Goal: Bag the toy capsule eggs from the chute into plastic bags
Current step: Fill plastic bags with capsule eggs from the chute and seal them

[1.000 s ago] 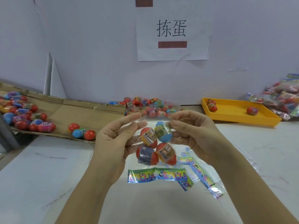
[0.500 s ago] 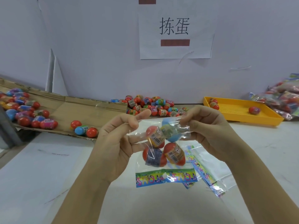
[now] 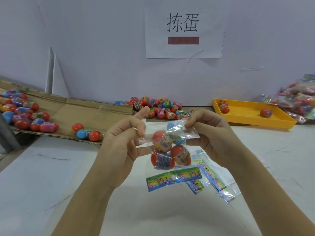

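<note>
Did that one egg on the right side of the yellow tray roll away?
No. The egg sits in the same spot on the yellow tray, just as far from the two eggs in its left corner.

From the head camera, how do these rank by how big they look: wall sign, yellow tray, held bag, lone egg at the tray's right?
1. sign
2. bag and tray: about alike, and the bag is nearer, so unranked
3. egg

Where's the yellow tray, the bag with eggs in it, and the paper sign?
yellow tray [image 3: 245, 111]: head view, bare floor.
bag [image 3: 187, 176]: head view, colourful printed strip.
paper sign [image 3: 184, 51]: head view, blank part under red bar.
</note>
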The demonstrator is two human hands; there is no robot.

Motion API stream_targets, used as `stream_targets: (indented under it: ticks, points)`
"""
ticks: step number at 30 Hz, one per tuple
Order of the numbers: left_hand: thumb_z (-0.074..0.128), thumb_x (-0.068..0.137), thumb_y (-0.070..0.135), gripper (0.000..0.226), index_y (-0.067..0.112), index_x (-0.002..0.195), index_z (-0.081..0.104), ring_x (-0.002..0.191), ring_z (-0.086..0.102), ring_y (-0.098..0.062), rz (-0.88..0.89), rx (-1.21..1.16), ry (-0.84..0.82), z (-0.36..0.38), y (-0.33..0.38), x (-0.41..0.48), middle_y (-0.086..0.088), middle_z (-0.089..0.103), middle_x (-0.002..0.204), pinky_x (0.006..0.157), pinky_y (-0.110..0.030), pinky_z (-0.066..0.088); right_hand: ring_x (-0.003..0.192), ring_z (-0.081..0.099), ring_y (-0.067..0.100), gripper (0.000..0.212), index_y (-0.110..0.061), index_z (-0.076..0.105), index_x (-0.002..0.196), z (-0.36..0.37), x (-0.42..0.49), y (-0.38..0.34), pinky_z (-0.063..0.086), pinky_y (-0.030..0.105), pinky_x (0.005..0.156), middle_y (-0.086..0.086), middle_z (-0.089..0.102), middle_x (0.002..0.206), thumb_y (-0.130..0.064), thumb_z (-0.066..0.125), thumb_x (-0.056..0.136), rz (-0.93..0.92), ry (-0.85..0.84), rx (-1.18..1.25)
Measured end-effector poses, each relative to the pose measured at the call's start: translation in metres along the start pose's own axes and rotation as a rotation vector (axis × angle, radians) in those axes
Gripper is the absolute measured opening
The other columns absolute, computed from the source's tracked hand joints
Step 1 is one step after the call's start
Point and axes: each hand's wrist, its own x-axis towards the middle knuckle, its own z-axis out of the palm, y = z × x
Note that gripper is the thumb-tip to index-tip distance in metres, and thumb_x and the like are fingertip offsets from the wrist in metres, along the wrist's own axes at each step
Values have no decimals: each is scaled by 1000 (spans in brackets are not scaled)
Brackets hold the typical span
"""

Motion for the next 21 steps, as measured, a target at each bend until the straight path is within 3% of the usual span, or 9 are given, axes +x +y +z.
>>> stream_targets:
  ticks: [4,9,12,13,15,16,18,21]
  points:
    - [30,85,-20,64,22,44,58,107,67,-11,45,173,-24,-2,-3,-1,12,64,127,64,-32,59,68,67,14,51,-17,69,61,-1,1,4,56,26,55,2,64,70,15,42,89,18,2,23]
    - [39,55,1,28,19,41,56,105,67,-18,0,252,-27,-4,-4,2,2,72,113,80,-42,53,66,67,10,55,-21,69,59,0,2,6,58,28,56,-3,65,68,15,40,90,30,-11,18]
    - [50,75,10,30,22,56,68,97,64,-35,-104,248,-23,-1,-7,6,-14,71,86,78,-52,54,68,68,11,54,-19,68,59,1,2,8,58,28,56,-2,65,67,16,40,90,40,-10,20]
    - [50,85,22,35,23,55,68,91,67,-29,-99,286,-16,0,-7,6,-13,69,75,72,-52,54,69,68,11,54,-19,68,59,2,2,8,58,28,55,-2,65,67,16,41,89,41,-13,21]
    - [61,82,50,48,16,47,61,75,71,-6,-45,417,-25,1,-8,2,3,66,58,59,-27,56,69,68,11,53,-19,68,59,3,1,8,57,27,56,-2,66,67,16,42,89,41,-19,20]
    - [73,76,50,47,14,48,60,77,70,-3,-22,463,-38,0,-9,0,9,70,65,58,-20,54,69,68,11,52,-19,68,59,3,1,8,57,27,57,-2,66,67,16,43,89,39,-22,20]
    - [78,64,43,40,17,46,53,95,71,-8,13,508,-29,-2,-12,0,8,77,88,59,-20,55,70,69,11,51,-19,69,59,3,1,8,57,26,57,-2,68,68,15,44,88,27,-30,31]
    - [77,57,38,38,20,44,46,99,71,-11,32,523,-3,-5,-11,1,7,76,88,59,-22,55,71,70,12,48,-18,69,60,2,1,8,57,27,58,-1,69,69,14,46,87,17,-34,55]
